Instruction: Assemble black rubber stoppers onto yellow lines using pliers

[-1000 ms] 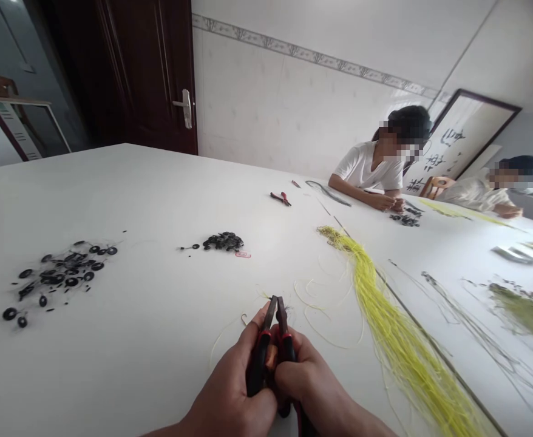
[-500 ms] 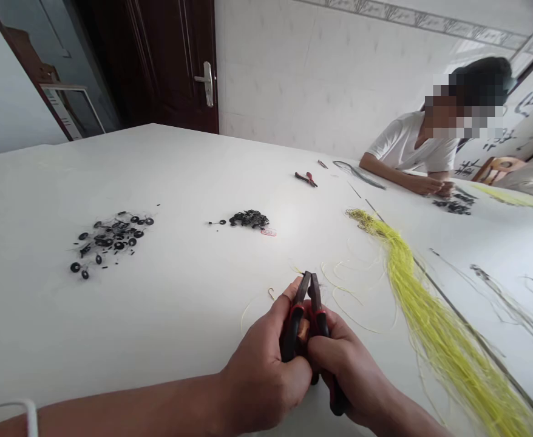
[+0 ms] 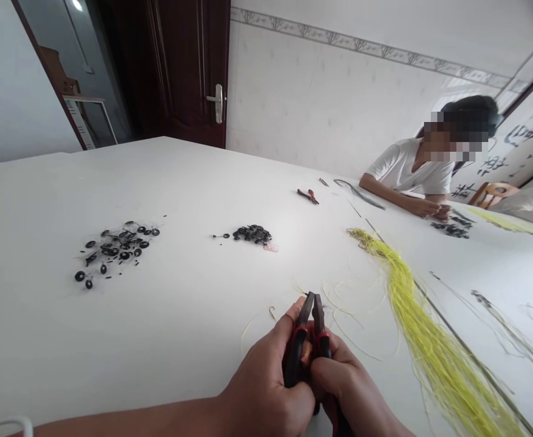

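My left hand [image 3: 269, 397] is shut on a pair of black-and-red-handled pliers [image 3: 296, 355]. My right hand [image 3: 343, 379] grips a second, similar pair of pliers [image 3: 323, 346]. The two dark steel noses stand side by side, almost touching, and whatever lies between them is too small to tell. A thin yellow line [image 3: 339, 318] curls on the white table [image 3: 166, 340] just beyond them, near a small metal hook [image 3: 272, 312]. A long bundle of yellow lines [image 3: 430, 340] lies to the right of my hands.
Two piles of small black rings [image 3: 116, 249] [image 3: 252, 233] lie ahead on the left. Another pair of red-handled pliers [image 3: 307, 196] lies farther off. A seated person in a white shirt [image 3: 412, 173] works at the far edge with both hands [image 3: 430, 209] near more black pieces.
The view has swung slightly, so the table and my hands shift in the frame. My hands still hold both pliers together, and nothing on the table has visibly moved.
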Action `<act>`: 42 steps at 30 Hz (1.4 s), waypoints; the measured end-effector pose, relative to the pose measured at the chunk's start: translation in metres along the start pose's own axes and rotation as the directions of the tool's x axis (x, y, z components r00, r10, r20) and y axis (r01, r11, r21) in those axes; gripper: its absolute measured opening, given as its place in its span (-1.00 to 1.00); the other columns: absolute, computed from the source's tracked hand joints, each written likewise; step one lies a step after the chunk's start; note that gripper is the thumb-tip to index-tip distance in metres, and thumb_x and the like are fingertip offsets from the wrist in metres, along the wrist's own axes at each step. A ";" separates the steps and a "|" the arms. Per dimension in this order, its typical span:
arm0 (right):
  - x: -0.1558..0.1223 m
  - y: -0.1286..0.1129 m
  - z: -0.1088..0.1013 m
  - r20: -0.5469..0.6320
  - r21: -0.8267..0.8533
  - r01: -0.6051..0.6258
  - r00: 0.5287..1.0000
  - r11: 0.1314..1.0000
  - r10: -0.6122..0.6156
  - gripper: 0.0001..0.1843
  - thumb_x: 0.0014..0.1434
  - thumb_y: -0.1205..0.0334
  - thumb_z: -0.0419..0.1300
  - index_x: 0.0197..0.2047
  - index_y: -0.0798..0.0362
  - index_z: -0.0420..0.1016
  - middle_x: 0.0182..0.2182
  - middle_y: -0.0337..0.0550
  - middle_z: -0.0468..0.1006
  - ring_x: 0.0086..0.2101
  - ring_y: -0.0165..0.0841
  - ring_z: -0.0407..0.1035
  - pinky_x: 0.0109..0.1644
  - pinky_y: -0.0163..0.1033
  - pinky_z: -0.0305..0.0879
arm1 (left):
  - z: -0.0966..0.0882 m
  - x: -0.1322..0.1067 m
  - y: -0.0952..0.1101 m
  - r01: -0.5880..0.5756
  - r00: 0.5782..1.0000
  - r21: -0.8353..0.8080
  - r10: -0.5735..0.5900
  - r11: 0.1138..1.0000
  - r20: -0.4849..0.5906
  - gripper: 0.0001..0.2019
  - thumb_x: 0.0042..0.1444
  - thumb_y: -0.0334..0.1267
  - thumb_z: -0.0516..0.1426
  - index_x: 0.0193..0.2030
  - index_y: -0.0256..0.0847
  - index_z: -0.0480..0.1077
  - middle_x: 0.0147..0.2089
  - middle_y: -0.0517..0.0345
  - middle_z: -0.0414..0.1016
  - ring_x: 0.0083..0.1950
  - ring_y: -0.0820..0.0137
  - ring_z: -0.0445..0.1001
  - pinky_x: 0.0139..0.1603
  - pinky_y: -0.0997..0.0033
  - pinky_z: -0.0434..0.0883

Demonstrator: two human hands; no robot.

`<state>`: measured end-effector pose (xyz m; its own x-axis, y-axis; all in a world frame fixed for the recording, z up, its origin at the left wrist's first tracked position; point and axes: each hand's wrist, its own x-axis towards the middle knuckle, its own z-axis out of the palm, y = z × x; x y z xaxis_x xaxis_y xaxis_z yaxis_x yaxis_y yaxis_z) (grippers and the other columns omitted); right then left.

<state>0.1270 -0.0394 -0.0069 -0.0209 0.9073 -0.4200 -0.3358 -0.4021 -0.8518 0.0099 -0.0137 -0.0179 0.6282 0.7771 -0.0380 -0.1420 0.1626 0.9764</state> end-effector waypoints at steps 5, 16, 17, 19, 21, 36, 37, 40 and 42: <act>0.000 -0.001 0.000 -0.023 -0.001 -0.023 0.999 1.000 0.023 -0.84 -0.43 0.46 -0.06 -0.64 0.07 0.17 -0.79 -0.39 0.16 -0.73 -0.58 -0.02 -0.69 -0.43 -0.12 | -0.001 0.000 -0.003 -0.008 1.000 -0.005 0.009 1.000 0.008 -0.27 -0.12 -0.58 0.01 0.24 -0.09 -0.03 -0.32 0.22 0.34 -0.33 0.44 0.34 -0.29 0.44 0.32; -0.002 -0.001 0.003 -0.050 0.026 -0.012 0.999 1.000 0.013 -0.84 -0.50 0.44 -0.09 -0.69 0.06 0.14 -0.83 -0.41 0.12 -0.75 -0.57 -0.04 -0.71 -0.43 -0.11 | -0.001 0.001 -0.004 0.055 0.998 -0.143 -0.054 0.988 0.010 -0.27 -0.13 -0.56 0.03 0.23 -0.04 0.01 -0.29 0.21 0.33 -0.26 0.41 0.34 -0.12 0.34 0.28; -0.002 -0.001 0.004 -0.045 0.030 -0.010 0.999 1.000 0.011 -0.83 -0.51 0.44 -0.09 -0.69 0.06 0.14 -0.83 -0.41 0.11 -0.76 -0.57 -0.05 -0.71 -0.43 -0.12 | -0.001 0.001 -0.007 0.061 0.998 -0.175 -0.059 0.983 0.016 -0.26 -0.14 -0.57 0.03 0.23 -0.03 0.01 -0.27 0.21 0.33 -0.26 0.41 0.34 -0.12 0.33 0.28; -0.003 0.000 0.005 -0.038 0.040 -0.021 0.999 0.999 0.022 -0.83 -0.51 0.43 -0.09 -0.69 0.06 0.14 -0.83 -0.40 0.11 -0.76 -0.57 -0.05 -0.71 -0.43 -0.14 | 0.000 0.001 -0.014 0.077 0.997 -0.235 -0.074 0.969 0.024 -0.25 -0.15 -0.59 0.02 0.22 0.00 0.01 -0.24 0.21 0.32 -0.22 0.40 0.34 -0.12 0.32 0.28; -0.003 0.001 0.005 -0.048 0.062 -0.031 0.998 0.998 0.034 -0.84 -0.51 0.43 -0.09 -0.69 0.06 0.13 -0.82 -0.40 0.12 -0.76 -0.58 -0.05 -0.71 -0.43 -0.15 | 0.000 0.000 -0.019 0.091 0.996 -0.287 -0.088 0.954 0.025 -0.23 -0.18 -0.62 0.00 0.21 0.01 0.04 -0.21 0.22 0.31 -0.14 0.39 0.33 -0.07 0.34 0.25; -0.008 0.000 0.005 -0.047 0.069 0.004 0.999 0.998 0.000 -0.83 -0.50 0.43 -0.09 -0.67 0.06 0.14 -0.79 -0.41 0.11 -0.72 -0.58 -0.05 -0.66 -0.41 -0.14 | 0.006 -0.002 -0.006 0.119 0.992 -0.349 -0.126 0.929 0.003 -0.15 -0.36 -0.64 -0.05 0.19 -0.02 0.09 -0.31 0.28 0.30 -0.29 0.51 0.35 -0.31 0.54 0.28; -0.008 -0.001 0.006 -0.069 0.038 0.022 0.997 0.999 -0.019 -0.83 -0.49 0.43 -0.08 -0.67 0.06 0.14 -0.78 -0.41 0.11 -0.72 -0.58 -0.06 -0.66 -0.41 -0.14 | 0.006 -0.002 -0.005 0.081 0.996 -0.318 -0.090 0.945 -0.014 -0.16 -0.35 -0.65 -0.04 0.19 -0.05 0.10 -0.26 0.25 0.31 -0.16 0.45 0.35 -0.16 0.48 0.28; -0.009 -0.003 0.006 -0.086 -0.018 0.043 0.995 0.999 -0.044 -0.83 -0.48 0.44 -0.08 -0.66 0.07 0.15 -0.77 -0.41 0.12 -0.72 -0.59 -0.07 -0.66 -0.42 -0.14 | 0.007 -0.003 -0.003 0.044 0.999 -0.279 -0.049 0.959 -0.009 -0.14 -0.33 -0.65 -0.02 0.22 -0.10 0.04 -0.08 0.17 0.31 0.08 0.34 0.22 0.14 0.34 0.09; -0.008 -0.003 0.006 -0.070 -0.009 0.054 0.996 0.999 -0.054 -0.83 -0.47 0.44 -0.08 -0.66 0.07 0.17 -0.76 -0.41 0.13 -0.72 -0.60 -0.07 -0.66 -0.42 -0.15 | 0.007 -0.003 -0.001 0.049 0.999 -0.272 -0.051 0.961 -0.001 -0.15 -0.30 -0.65 0.00 0.23 -0.11 0.00 -0.01 0.12 0.30 0.12 0.29 0.21 0.16 0.25 0.06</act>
<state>0.1229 -0.0448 0.0005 0.0637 0.9168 -0.3943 -0.3277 -0.3540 -0.8760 0.0140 -0.0206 -0.0176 0.6341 0.7682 -0.0878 -0.3142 0.3597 0.8786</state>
